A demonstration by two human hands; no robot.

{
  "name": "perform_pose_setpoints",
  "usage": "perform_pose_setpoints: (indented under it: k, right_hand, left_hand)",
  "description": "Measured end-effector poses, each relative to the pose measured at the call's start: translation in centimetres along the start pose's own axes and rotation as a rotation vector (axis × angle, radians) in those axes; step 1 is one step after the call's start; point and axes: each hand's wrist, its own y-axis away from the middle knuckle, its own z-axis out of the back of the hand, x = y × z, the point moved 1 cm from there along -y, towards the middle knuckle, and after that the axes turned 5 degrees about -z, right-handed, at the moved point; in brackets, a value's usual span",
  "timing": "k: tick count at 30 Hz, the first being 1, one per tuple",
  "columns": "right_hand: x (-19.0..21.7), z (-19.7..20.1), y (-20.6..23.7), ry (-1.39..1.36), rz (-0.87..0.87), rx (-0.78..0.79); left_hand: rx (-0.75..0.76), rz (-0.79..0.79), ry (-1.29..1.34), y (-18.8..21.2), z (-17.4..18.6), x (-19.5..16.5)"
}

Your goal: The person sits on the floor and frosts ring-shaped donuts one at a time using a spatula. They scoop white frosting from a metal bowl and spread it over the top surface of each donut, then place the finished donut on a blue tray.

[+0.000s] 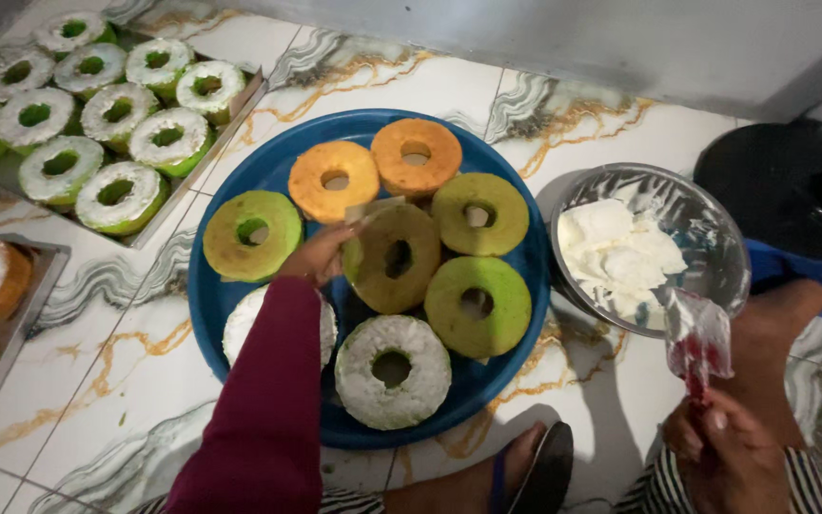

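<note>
a big blue round tray (240,314) is set on the marble floor (97,381). ring cakes are laid in it: two orange ones at the back, green ones in the middle, and two white frosted ones at the front. one green ring cake (392,257) is tipped up on its edge in the middle of the tray. a metal bowl (715,238) is placed just to the right of the tray, and white cream (616,257) is held in it. a metal pan (230,124) at the top left is filled with green cakes topped in white. another metal pan (21,314) at the left edge is cut off, and only parts of brown cakes with white tops are seen in it.

the left hand (321,255) is stretched out over the tray, and the tipped green cake is touched and held up by its fingers. one white cake is partly hidden under the dark red sleeve (259,409). the right hand (725,447) is closed around a red-handled scraper (696,352), which is blurred and hard to make out. it is held low at the right, just by the bowl and well apart from the tipped cake.
</note>
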Motion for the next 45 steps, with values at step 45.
perform_pose_setpoints:
  k: [45]
  right_hand:
    - [-4.9,-18.4,-8.9,-0.418,-0.262,-0.124]
  left_hand:
    - [0.231,-0.372,0.929,17.2,-16.6,6.6]
